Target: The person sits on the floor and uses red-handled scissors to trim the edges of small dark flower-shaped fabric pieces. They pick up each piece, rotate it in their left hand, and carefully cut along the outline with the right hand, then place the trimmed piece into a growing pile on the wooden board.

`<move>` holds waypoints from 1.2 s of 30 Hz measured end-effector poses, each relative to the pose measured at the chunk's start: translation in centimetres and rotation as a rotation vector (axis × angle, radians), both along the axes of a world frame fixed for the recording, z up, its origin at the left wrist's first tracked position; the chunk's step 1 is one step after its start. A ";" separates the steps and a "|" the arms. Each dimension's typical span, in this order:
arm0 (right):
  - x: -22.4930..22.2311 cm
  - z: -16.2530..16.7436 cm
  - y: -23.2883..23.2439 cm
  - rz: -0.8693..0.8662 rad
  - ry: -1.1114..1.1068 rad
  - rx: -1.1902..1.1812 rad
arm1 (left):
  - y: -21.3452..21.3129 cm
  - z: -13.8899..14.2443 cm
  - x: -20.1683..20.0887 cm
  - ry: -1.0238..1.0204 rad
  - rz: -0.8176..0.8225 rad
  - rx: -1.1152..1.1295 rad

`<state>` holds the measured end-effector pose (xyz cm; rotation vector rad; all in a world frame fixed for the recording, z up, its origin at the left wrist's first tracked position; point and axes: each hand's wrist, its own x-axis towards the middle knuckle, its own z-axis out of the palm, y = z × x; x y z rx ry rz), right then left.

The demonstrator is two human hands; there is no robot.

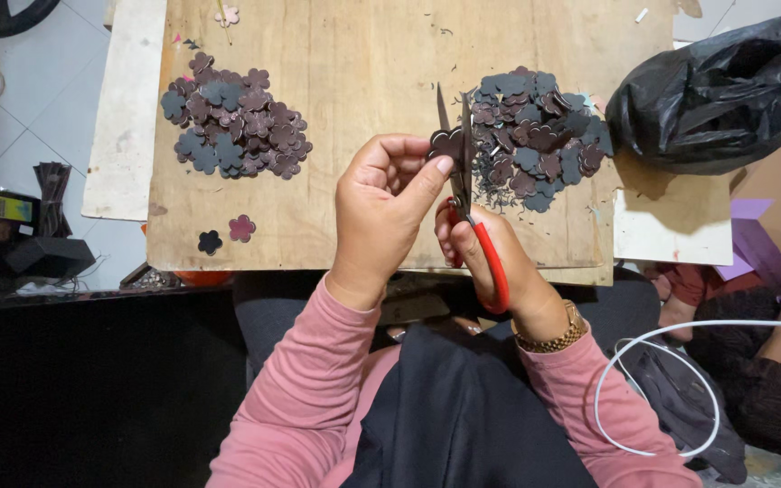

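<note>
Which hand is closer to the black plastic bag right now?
Right. The right hand, holding the red-handled scissors, sits below-left of the black plastic bag; the left hand, pinching a flower cutout, is farther left.

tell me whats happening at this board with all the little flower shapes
A person in pink sleeves holds a dark flower-shaped piece in the left hand and works red-handled scissors at it with the right hand. On the wooden board lie two heaps of similar pieces, the left heap and the right heap, with fine trimmings around the right one.
</note>
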<state>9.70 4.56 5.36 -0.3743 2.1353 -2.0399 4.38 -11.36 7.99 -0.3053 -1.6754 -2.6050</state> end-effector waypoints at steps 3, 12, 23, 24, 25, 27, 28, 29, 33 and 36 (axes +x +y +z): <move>0.0 0.2 -0.1 -0.012 0.034 0.019 | 0.1 0.4 0.3 -0.036 -0.053 -0.062; -0.1 0.6 -0.2 0.029 0.097 0.001 | 0.0 2.3 1.3 -0.116 -0.159 -0.011; 0.5 2.3 1.1 0.193 -0.047 -0.066 | -1.2 1.2 -0.1 -0.070 -0.079 -0.094; 0.6 2.5 1.3 0.198 -0.058 -0.052 | -1.7 1.1 -0.4 -0.056 -0.076 -0.115; 0.5 2.7 1.5 0.203 -0.065 -0.037 | -2.2 1.0 -0.6 -0.087 -0.099 -0.144; 0.5 2.9 1.7 0.208 -0.073 0.005 | -2.8 0.9 -0.8 -0.155 -0.148 -0.202; 0.6 3.1 1.9 0.206 -0.076 0.032 | -3.0 0.9 -0.7 -0.152 -0.167 -0.208; 0.7 3.2 2.0 0.204 -0.077 0.060 | -3.3 0.9 -0.7 -0.148 -0.187 -0.214; 0.5 3.1 2.0 0.226 -0.076 0.065 | -3.8 1.2 -0.7 -0.152 -0.230 -0.214; 0.4 3.2 2.2 0.222 -0.084 0.104 | -3.8 1.4 -0.8 -0.147 -0.239 -0.251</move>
